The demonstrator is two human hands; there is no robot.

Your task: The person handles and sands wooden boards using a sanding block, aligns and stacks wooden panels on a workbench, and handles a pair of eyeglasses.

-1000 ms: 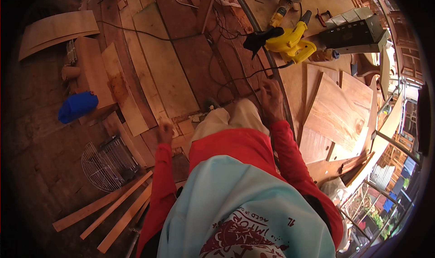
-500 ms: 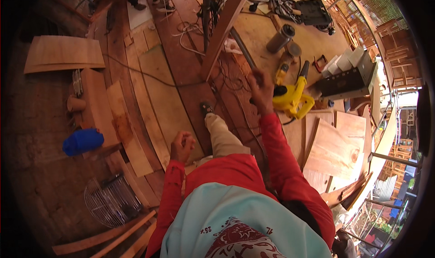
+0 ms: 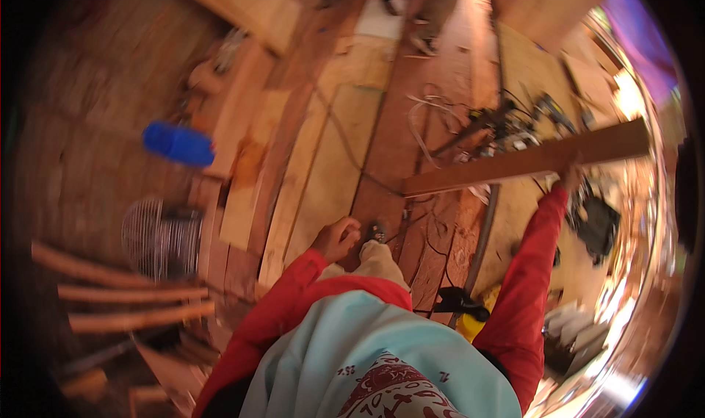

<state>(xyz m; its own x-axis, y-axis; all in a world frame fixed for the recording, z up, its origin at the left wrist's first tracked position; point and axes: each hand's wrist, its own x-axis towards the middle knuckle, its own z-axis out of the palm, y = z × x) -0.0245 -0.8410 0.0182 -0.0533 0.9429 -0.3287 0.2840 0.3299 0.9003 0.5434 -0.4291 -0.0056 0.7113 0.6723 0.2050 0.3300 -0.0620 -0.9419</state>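
Note:
My right arm stretches far out to the right, and my right hand (image 3: pixel 568 175) is at a long brown wooden post (image 3: pixel 507 167), its blurred fingers seeming to close round the lower edge. The post slants across the view above a plank floor. My left hand (image 3: pixel 338 239) hangs over the pale boards (image 3: pixel 323 175) beside my leg. Its fingers are loosely bent, with a gap to the thumb and nothing between them. One of my shoes (image 3: pixel 377 231) shows just past the left hand. Below my right forearm, a yellow power tool (image 3: pixel 470 325) with a black part is partly hidden.
A blue plastic container (image 3: pixel 178 143) lies at the left, above a wire fan guard (image 3: pixel 143 234). Curved wooden strips (image 3: pixel 132 293) lie lower left. Cables (image 3: pixel 433 117) run over the planks near tools (image 3: pixel 514 131). Another person's legs (image 3: pixel 433 14) stand at the far end.
The view has swung, so the scene sits differently. My right arm reaches farther right, its hand now at the post. My left hand stays low, by my leg.

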